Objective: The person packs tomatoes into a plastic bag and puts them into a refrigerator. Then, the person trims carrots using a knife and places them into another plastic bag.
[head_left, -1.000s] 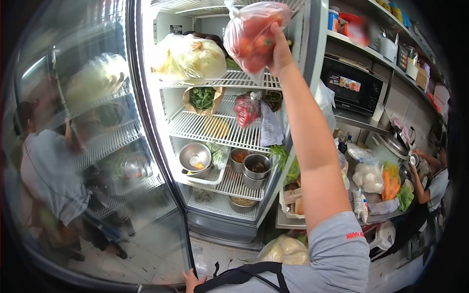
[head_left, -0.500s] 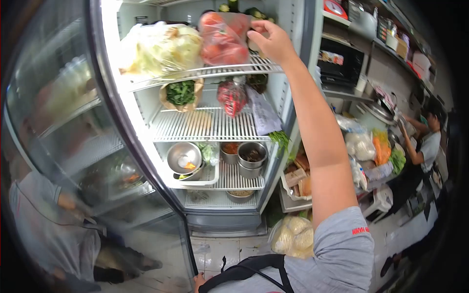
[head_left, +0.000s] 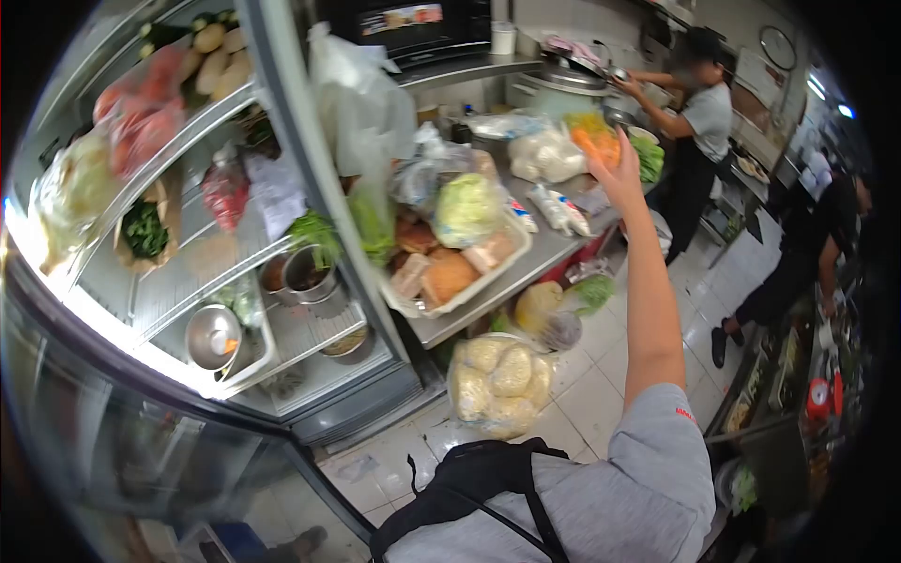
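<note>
- Right hand (head_left: 616, 174) stretched out, thumb and fingers apart.
- Bagged orange carrots (head_left: 584, 135) by its fingertips, on the grey metal table's (head_left: 554, 251) far end; contact I can't tell.
- Left hand's fingers: can't tell.

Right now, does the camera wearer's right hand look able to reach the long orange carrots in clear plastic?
Probably yes: the right hand is outstretched, appearing beside the orange carrots with nothing visible between, though depth is uncertain.

My sleeve (head_left: 662, 427): red lettering at four o'clock, too small for me to read.
Microwave sticker (head_left: 402, 17): twelve o'clock, illegible.
White packets (head_left: 561, 212): print at two o'clock, unreadable.
</note>
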